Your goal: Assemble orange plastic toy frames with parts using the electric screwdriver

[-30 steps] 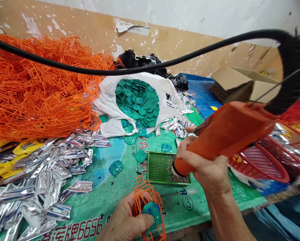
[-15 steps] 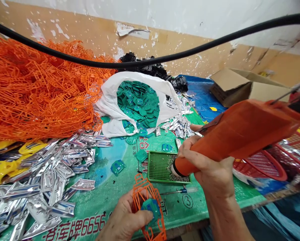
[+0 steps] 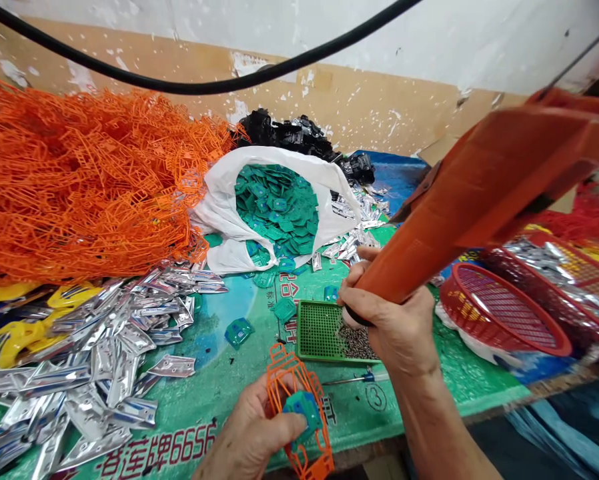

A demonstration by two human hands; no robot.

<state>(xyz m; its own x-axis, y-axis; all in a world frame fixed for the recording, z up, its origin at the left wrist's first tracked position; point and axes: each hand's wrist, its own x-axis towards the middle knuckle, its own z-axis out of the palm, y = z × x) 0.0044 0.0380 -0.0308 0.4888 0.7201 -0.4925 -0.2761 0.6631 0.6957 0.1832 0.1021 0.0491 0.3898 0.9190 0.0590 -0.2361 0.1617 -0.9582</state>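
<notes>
My left hand (image 3: 252, 437) is closed around an orange wire-like plastic frame (image 3: 299, 400), the thumb pressing a small green plastic piece (image 3: 303, 408) onto it, near the table's front edge. My right hand (image 3: 389, 320) grips the lower end of a big orange powered screwdriver (image 3: 479, 193), which slants up to the right. Its tip points down over a green perforated tray (image 3: 319, 330) holding a heap of small screws (image 3: 357, 343).
A large orange frame pile (image 3: 79, 180) fills the back left. A white bag of green pieces (image 3: 274, 207) sits centre, black parts (image 3: 289, 133) behind it. Silver foil pieces (image 3: 104, 353) cover the left. Red baskets (image 3: 504, 310) stand right. A black cable (image 3: 194, 85) hangs overhead.
The right hand has tilted the orange driver steeper and shifted slightly left over the screw tray. The view has tipped, so the cable sits higher. The left hand keeps its hold.
</notes>
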